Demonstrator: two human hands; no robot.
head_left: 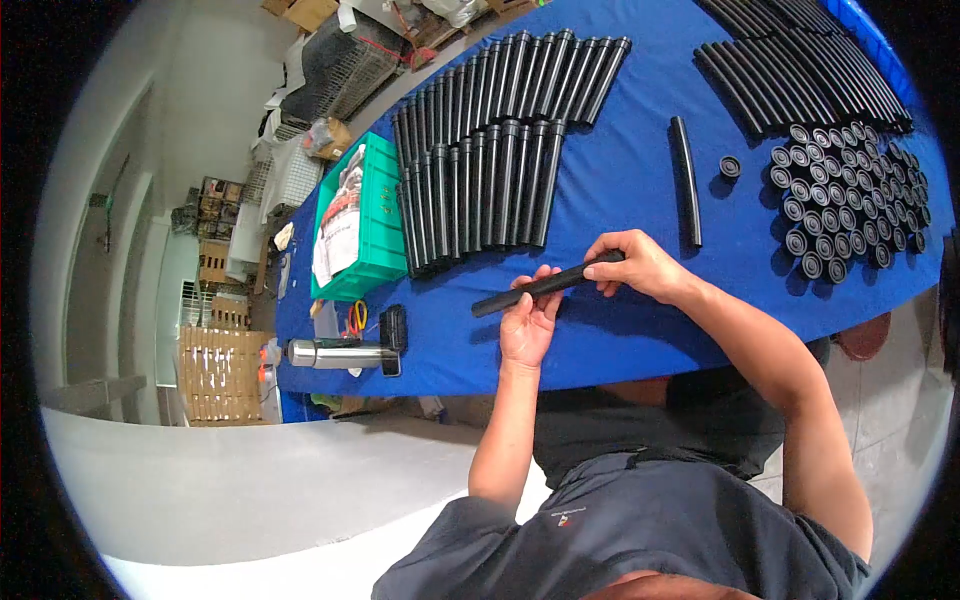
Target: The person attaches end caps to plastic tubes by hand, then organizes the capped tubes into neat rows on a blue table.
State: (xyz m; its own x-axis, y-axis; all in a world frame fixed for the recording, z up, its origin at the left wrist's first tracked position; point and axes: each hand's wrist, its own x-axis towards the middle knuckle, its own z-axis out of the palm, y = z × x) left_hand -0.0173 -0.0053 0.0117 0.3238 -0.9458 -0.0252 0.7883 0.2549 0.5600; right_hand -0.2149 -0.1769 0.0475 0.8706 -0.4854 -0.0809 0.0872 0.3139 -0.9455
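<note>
A black tube [500,300] is held level between my two hands over the near edge of the blue-covered table. My left hand [530,325] has its fingers and thumb around the tube's middle. At the tube's right end, my right hand [637,268] closes on it; whether a cap sits in those fingers is hidden. Beyond my right hand lies a single black tube [687,185], with one round black cap [730,167] beside it. Farther right stand many round caps [845,195] in a cluster.
Rows of black tubes with capped ends [480,140] lie at the back left, and plain tubes [800,75] at the far right. A green crate [375,220] holds cloth or bags. Near it are a steel flask [340,354], a black case [393,328] and yellow-handled scissors [357,318].
</note>
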